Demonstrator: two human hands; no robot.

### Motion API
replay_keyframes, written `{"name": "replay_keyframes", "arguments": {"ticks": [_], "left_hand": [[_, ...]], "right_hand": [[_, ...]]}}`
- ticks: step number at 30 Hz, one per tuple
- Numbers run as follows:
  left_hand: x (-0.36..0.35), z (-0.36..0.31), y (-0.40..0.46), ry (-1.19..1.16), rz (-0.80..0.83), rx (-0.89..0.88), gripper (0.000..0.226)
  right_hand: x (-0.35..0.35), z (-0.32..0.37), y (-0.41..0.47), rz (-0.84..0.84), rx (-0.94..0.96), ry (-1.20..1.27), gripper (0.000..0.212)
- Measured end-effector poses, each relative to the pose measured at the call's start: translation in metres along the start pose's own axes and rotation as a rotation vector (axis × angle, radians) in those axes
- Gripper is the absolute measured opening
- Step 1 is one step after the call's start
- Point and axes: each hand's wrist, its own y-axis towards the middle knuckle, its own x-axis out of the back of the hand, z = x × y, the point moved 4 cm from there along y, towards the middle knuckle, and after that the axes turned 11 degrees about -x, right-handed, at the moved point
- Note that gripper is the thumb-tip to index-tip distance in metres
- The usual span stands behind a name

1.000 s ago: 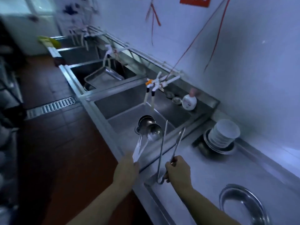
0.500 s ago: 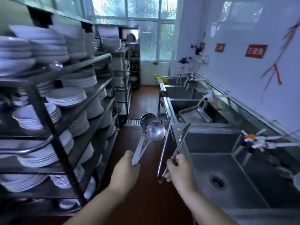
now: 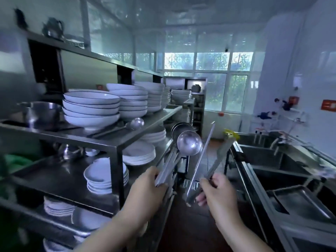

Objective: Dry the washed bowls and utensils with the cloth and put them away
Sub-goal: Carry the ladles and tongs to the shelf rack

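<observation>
My left hand (image 3: 145,186) grips the handles of a bundle of steel ladles (image 3: 189,143), their bowls pointing up and away at centre. My right hand (image 3: 216,195) holds a pair of long steel tongs (image 3: 205,155) near their hinged end, the two arms spread open upward. Both hands are raised in front of me, facing a steel shelf rack (image 3: 116,142) on the left. Another ladle (image 3: 134,123) lies on the rack's upper shelf beside stacked white bowls (image 3: 91,106). No cloth is visible.
The rack holds a steel pot (image 3: 41,111) and stacks of white plates (image 3: 138,151) and small dishes (image 3: 105,177). Steel sinks (image 3: 263,155) run along the right, with a metal tray (image 3: 300,200) in the nearest one. A tiled aisle leads to windows.
My view has swung left from the sinks and counter to the shelf rack. Both hands keep the same hold on the ladles and tongs, now raised closer to the rack.
</observation>
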Motion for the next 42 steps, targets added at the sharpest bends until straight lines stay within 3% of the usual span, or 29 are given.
{"name": "replay_keyframes", "arguments": {"ticks": [4,9,12,20,30,34,42], "left_hand": [[0.055,0.010,0.057,0.219,-0.050,-0.039,0.013],[0.111,0.024,0.126,0.245,-0.021,-0.022,0.006],[0.126,0.047,0.166,0.290,-0.064,0.064,0.002],[0.118,0.108,0.247,0.444,-0.009,0.296,0.019],[0.101,0.154,0.265,0.524,0.051,0.353,0.012],[0.107,0.168,0.264,0.583,0.060,0.343,0.021],[0.116,0.173,0.267,0.728,0.178,0.219,0.009]], "right_hand": [[-0.052,0.032,0.041,0.081,0.024,0.104,0.016],[-0.109,0.060,0.099,0.212,0.064,0.134,0.008],[-0.137,0.066,0.135,0.301,0.086,0.163,0.004],[-0.188,0.058,0.233,0.492,0.097,0.031,0.004],[-0.223,0.049,0.316,0.665,0.101,-0.112,0.010],[-0.240,0.048,0.323,0.709,0.086,-0.089,0.010],[-0.264,0.062,0.307,0.759,0.004,-0.040,0.011]]}}
